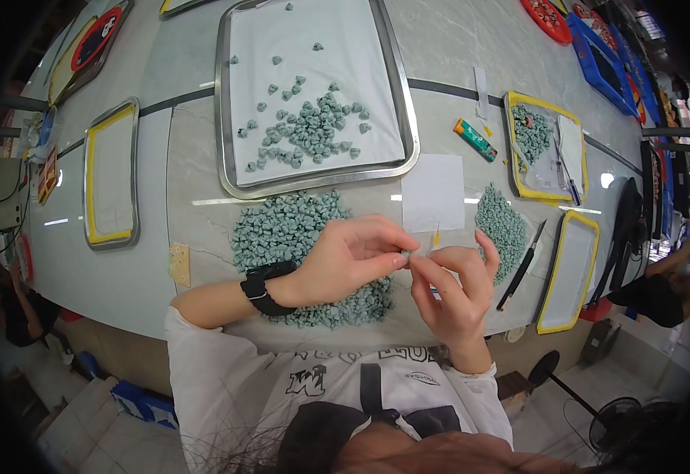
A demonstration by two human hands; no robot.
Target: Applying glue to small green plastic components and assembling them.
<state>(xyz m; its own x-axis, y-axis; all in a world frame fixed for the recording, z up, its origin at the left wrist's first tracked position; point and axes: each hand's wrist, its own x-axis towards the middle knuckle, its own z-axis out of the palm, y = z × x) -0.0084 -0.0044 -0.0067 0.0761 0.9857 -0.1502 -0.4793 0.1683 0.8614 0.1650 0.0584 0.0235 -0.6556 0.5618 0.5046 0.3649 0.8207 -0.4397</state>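
My left hand [354, 254], with a black watch [269, 284] on its wrist, reaches over a large pile of small grey-green pieces [278, 229]. Its thumb and forefinger are pinched on one small grey-green piece [406, 253], mostly hidden by the fingertips. From the other side my right hand [454, 294] meets it, thumb and forefinger closed at the same piece. Just beyond the hands lies a white paper sheet [432, 189], with a thin yellow-ended tool [437, 237] at its near edge. Right of my right hand is a heap of smaller green pieces [501, 225].
A metal tray [228, 150] lined with white paper holds scattered grey-green pieces. On the right are a craft knife [522, 274], a green-orange box [475, 140] and yellow-rimmed trays [546, 308]. Another yellow-rimmed tray [91, 189] lies left. A person's arm [669, 261] shows at the right.
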